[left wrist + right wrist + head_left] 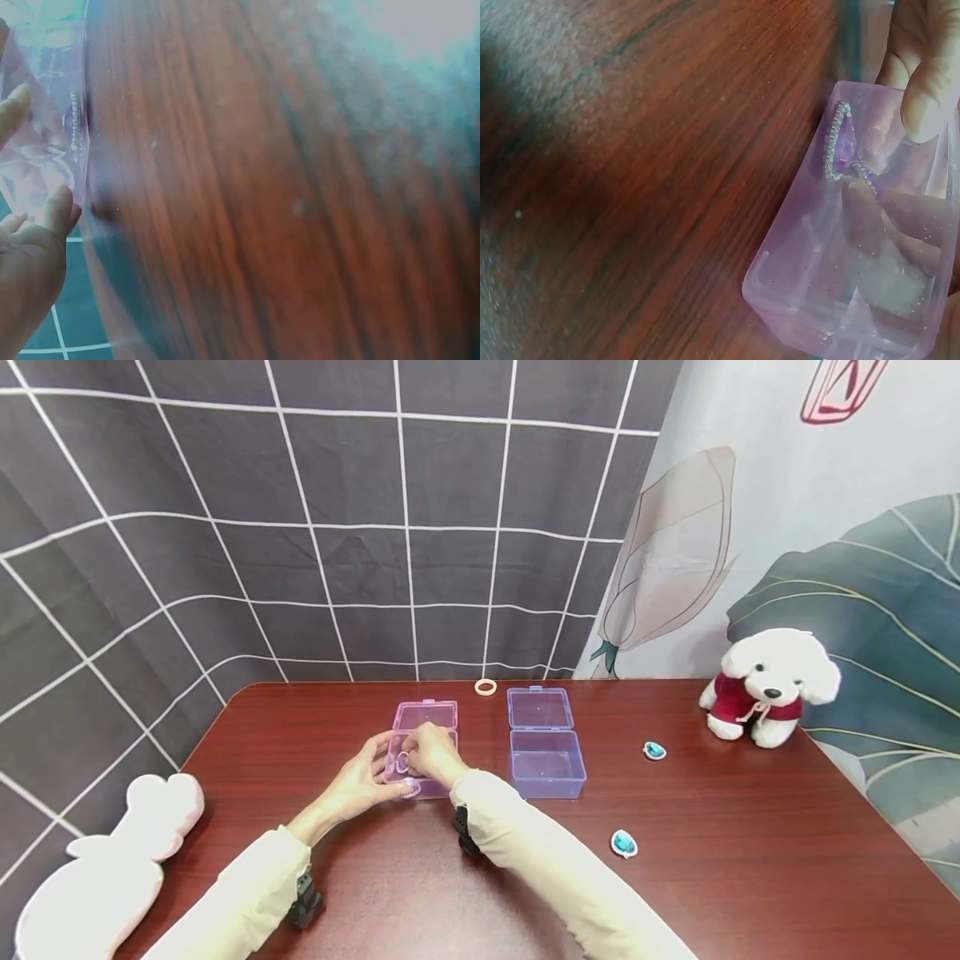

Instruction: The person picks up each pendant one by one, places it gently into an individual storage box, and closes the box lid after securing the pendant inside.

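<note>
On the left of the table, the pink clear plastic box (431,788) stands with its lid (425,717) tipped back. My left hand (358,783) grips it, fingers along the left side and thumb at the near corner. Inside the box reaches my right hand (432,752), fingertips bent down and pinching a purple gem (402,763) with a beaded silver rim. Another such gem (410,788) shows by the left thumb. Through the pink wall, the right wrist view shows a purple gem (845,142) beside the right fingers, which partly hide the second.
A blue-violet clear box (547,781) stands lid-up to the right. Two turquoise gems with pale rims, one farther back (655,751) and one nearer (624,843), lie right of it. Behind are a pale ring (485,687) and a plush dog (772,685). A white figure (97,877) stands left.
</note>
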Available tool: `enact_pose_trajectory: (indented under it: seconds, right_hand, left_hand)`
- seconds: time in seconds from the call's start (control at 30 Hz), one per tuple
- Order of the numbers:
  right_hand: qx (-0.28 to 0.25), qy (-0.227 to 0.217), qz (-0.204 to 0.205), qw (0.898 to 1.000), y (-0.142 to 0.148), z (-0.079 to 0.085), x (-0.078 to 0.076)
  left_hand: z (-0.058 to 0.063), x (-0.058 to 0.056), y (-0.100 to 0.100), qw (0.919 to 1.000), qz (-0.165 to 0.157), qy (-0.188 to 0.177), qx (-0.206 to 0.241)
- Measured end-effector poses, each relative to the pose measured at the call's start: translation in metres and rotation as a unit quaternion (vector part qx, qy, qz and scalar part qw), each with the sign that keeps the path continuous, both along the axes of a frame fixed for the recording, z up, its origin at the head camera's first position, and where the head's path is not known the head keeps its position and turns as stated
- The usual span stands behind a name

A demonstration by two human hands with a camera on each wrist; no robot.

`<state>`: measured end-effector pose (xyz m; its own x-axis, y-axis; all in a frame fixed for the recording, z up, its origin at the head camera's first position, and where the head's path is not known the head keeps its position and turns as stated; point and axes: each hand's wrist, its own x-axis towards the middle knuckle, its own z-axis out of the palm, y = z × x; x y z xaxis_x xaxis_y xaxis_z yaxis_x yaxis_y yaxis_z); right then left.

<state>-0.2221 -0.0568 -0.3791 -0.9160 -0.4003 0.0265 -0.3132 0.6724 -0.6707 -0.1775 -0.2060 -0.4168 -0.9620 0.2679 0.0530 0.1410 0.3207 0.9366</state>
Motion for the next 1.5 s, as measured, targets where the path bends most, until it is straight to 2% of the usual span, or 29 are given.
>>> enact_pose_trajectory:
  seconds: [0.1,0.5,0.7,0.87,1.0,1.1,1.17,1.23,1.3,1.37,1.5]
  right_hand:
    - [0.017,0.008,0.012,1.0,0.003,0.0,-0.001]
    - [0.048,-0.042,0.048,0.997,0.016,0.009,0.0]
    - [0.044,-0.008,0.086,0.995,0.029,0.018,0.006]
    - [-0.016,0.013,0.099,0.995,0.059,0.033,0.013]
    - [-0.099,0.018,0.101,0.99,0.105,0.047,0.012]
    - [-0.179,-0.009,0.081,0.981,0.148,0.05,0.009]
    - [-0.223,-0.033,0.049,0.973,0.176,0.05,0.007]
    - [-0.241,-0.043,0.011,0.97,0.204,0.046,0.005]
    - [-0.251,-0.047,-0.022,0.967,0.229,0.04,0.004]
    - [-0.255,-0.05,-0.053,0.964,0.253,0.033,0.003]
    - [-0.243,-0.049,-0.102,0.964,0.293,0.017,0.003]
  left_hand:
    - [0.0,0.0,0.002,1.0,-0.001,0.002,-0.001]
    - [-0.001,0.0,0.007,0.9999,-0.008,0.007,0.002]
    - [-0.002,0.003,0.009,1.0,-0.002,0.003,-0.001]
    - [0.003,0.006,0.008,0.9995,0.007,0.007,-0.029]
    - [0.019,0.009,0.016,0.9971,0.038,0.049,-0.044]
    - [0.034,0.011,0.035,0.9942,0.043,0.096,-0.026]
    - [0.041,0.012,0.056,0.9938,0.023,0.109,0.002]
    - [0.045,0.015,0.078,0.9944,-0.007,0.101,0.032]
    - [0.043,0.016,0.101,0.9947,-0.034,0.078,0.057]
    - [0.038,0.016,0.12,0.9947,-0.049,0.052,0.074]
    - [0.023,0.01,0.145,0.995,-0.043,0.016,0.088]
